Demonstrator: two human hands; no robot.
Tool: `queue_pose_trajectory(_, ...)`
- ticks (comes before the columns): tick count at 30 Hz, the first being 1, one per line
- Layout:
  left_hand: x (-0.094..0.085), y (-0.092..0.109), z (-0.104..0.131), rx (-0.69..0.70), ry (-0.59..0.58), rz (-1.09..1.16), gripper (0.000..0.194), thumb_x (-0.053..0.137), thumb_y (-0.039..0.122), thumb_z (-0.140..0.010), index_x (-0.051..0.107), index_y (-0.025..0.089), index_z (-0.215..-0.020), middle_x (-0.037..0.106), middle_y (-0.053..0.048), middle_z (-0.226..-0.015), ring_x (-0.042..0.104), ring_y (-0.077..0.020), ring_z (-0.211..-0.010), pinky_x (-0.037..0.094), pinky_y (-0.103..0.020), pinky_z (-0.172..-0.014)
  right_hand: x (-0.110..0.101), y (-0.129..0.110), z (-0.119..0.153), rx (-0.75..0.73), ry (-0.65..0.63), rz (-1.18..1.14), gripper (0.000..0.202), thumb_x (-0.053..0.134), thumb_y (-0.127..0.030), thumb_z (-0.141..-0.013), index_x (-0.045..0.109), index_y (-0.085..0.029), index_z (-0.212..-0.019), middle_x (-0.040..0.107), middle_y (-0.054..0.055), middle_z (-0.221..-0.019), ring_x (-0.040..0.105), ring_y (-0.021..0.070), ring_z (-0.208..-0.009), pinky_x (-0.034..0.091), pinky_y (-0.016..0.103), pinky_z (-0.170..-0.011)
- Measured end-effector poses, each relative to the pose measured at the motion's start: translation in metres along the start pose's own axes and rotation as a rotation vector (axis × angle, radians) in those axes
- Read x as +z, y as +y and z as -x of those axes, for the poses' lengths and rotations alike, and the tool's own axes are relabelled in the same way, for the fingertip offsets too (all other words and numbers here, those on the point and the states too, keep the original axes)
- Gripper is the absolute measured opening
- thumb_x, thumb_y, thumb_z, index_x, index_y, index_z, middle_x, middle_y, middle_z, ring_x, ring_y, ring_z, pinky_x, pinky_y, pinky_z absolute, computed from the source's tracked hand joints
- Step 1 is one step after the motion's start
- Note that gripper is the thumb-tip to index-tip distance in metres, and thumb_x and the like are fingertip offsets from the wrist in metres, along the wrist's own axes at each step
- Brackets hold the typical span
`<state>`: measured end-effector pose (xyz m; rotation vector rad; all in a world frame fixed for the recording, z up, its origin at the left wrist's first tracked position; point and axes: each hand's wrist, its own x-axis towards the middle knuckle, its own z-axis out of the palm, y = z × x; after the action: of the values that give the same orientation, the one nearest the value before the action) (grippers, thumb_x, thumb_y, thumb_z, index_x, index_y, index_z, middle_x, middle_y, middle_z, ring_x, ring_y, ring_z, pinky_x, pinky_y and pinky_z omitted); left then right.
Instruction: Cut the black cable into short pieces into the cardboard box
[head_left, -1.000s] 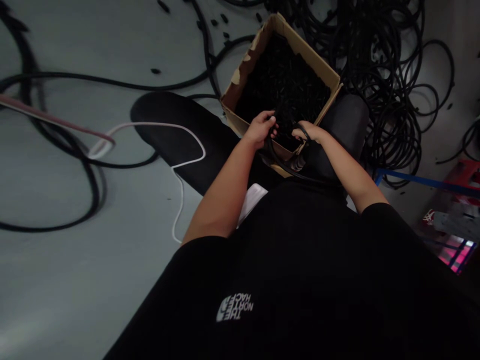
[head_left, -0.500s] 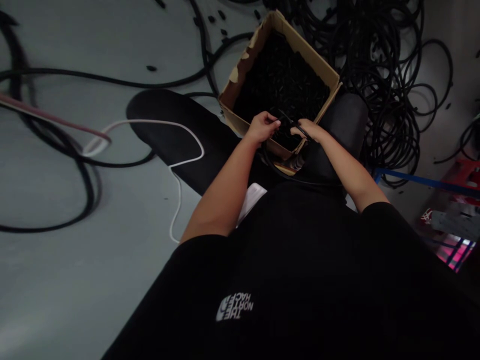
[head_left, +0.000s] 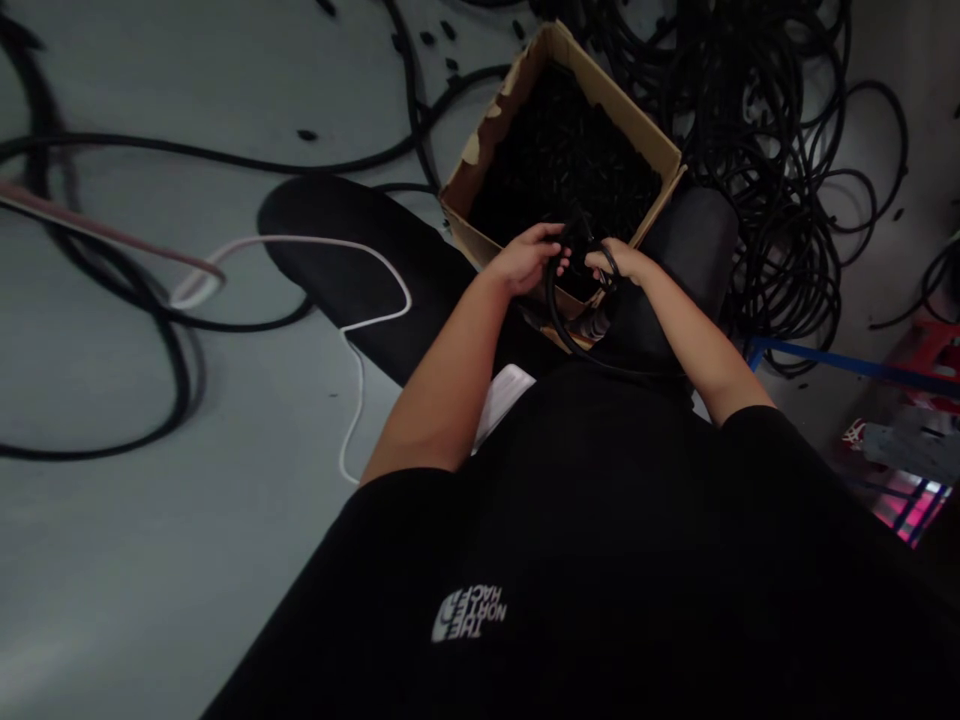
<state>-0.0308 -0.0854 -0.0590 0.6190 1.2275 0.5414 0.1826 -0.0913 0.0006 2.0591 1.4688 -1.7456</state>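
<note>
View: head
Left hand (head_left: 531, 262): fingers pinch a black hose (head_left: 559, 328) over the carton's near corner
Right hand (head_left: 622, 262): fingers curl around a dark loop-handled tool (head_left: 607, 250)
Black hose: bends from the left hand toward the lap
Carton (head_left: 621, 98): between the knees, holding small black pieces (head_left: 574, 145)

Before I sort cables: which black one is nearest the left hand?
The cable curving from the left hand toward the shirt; larger coils lie on the floor.

Slender black hose (head_left: 559, 325), curved, held by left fingers (head_left: 543, 232).
</note>
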Motion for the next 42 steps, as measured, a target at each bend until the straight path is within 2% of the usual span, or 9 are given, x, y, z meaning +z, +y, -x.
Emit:
queue_pose_trajectory(2,0.001,0.003,0.004,-0.013,-0.014,0.026,0.037,0.074,0.002,-0.094,0.074,0.021,-0.126,0.077,-0.002,-0.092,0.071,-0.0183,-0.075,0.057,-0.026,-0.070,0.000,0.002,-0.002,-0.051,-0.002,0.003,0.025,0.077,-0.013,-0.096,0.065,-0.022,-0.075,0.065,0.001,-0.072,0.061,0.0192,-0.075,0.050,0.028,-0.070)
queue_pose_trajectory(6,0.002,0.004,0.004,0.014,0.051,-0.056,0.025,0.080,0.001,-0.097,0.068,0.021,-0.109,0.077,-0.003,-0.092,0.061,-0.0134,-0.069,0.048,-0.022,-0.065,0.001,0.003,-0.005,-0.122,-0.029,0.059,0.025,0.072,-0.006,-0.091,0.061,-0.021,-0.074,0.056,-0.003,-0.072,0.054,0.0154,-0.077,0.042,0.027,-0.071)
queue_pose_trajectory(11,0.002,0.000,-0.003,0.043,0.030,-0.162,0.021,0.080,0.000,-0.096,0.073,0.019,-0.103,0.075,-0.003,-0.086,0.057,-0.0138,-0.067,0.044,-0.024,-0.064,0.002,0.001,-0.002,-0.044,-0.039,0.073,0.023,0.077,-0.012,-0.088,0.061,-0.023,-0.077,0.060,-0.001,-0.072,0.057,0.0177,-0.074,0.048,0.029,-0.070)
queue_pose_trajectory(16,0.001,-0.002,-0.007,0.066,0.099,-0.206,0.019,0.082,0.003,-0.101,0.071,0.019,-0.106,0.074,-0.002,-0.086,0.055,-0.0120,-0.066,0.040,-0.021,-0.062,-0.002,-0.001,0.006,0.005,0.036,0.000,0.029,0.080,-0.018,-0.095,0.056,-0.026,-0.081,0.053,-0.002,-0.067,0.050,0.0173,-0.065,0.039,0.029,-0.061)
queue_pose_trajectory(19,0.000,-0.005,-0.009,0.038,0.099,-0.229,0.021,0.087,0.014,-0.108,0.068,0.021,-0.110,0.075,-0.002,-0.087,0.054,-0.0110,-0.064,0.038,-0.019,-0.060,-0.003,-0.002,0.007,-0.004,0.075,0.013,0.027,0.077,-0.019,-0.101,0.059,-0.025,-0.081,0.051,-0.003,-0.067,0.048,0.0162,-0.065,0.039,0.029,-0.062)
queue_pose_trajectory(24,-0.003,-0.007,-0.010,0.057,0.085,-0.226,0.029,0.093,0.022,-0.107,0.064,0.024,-0.108,0.067,0.002,-0.075,0.048,-0.0109,-0.058,0.033,-0.017,-0.055,-0.001,-0.001,0.000,-0.007,0.105,0.129,0.020,0.079,-0.017,-0.091,0.064,-0.022,-0.079,0.054,-0.001,-0.066,0.055,0.0180,-0.069,0.043,0.030,-0.067)
queue_pose_trajectory(28,-0.001,-0.003,-0.006,0.040,0.074,-0.258,0.029,0.090,0.014,-0.105,0.063,0.024,-0.107,0.069,0.000,-0.082,0.048,-0.0116,-0.061,0.037,-0.022,-0.061,0.000,0.002,-0.004,-0.025,0.132,0.182,0.021,0.080,-0.014,-0.088,0.064,-0.022,-0.077,0.056,-0.001,-0.067,0.057,0.0180,-0.072,0.044,0.029,-0.068)
queue_pose_trajectory(34,0.002,-0.001,-0.008,0.029,0.156,-0.204,0.020,0.079,0.010,-0.106,0.067,0.024,-0.115,0.064,0.000,-0.083,0.054,-0.0171,-0.069,0.042,-0.025,-0.067,0.002,0.004,-0.006,0.049,-0.004,0.045,0.029,0.078,-0.018,-0.103,0.063,-0.023,-0.078,0.064,0.002,-0.067,0.062,0.0191,-0.068,0.050,0.027,-0.062)
queue_pose_trajectory(42,0.000,-0.003,-0.008,0.081,0.055,-0.193,0.033,0.087,0.006,-0.093,0.068,0.022,-0.115,0.078,-0.004,-0.097,0.063,-0.0167,-0.077,0.049,-0.026,-0.072,0.005,0.002,-0.007,-0.028,-0.064,0.092,0.039,0.073,-0.010,-0.110,0.064,-0.020,-0.074,0.061,-0.001,-0.067,0.057,0.0146,-0.069,0.043,0.025,-0.063)
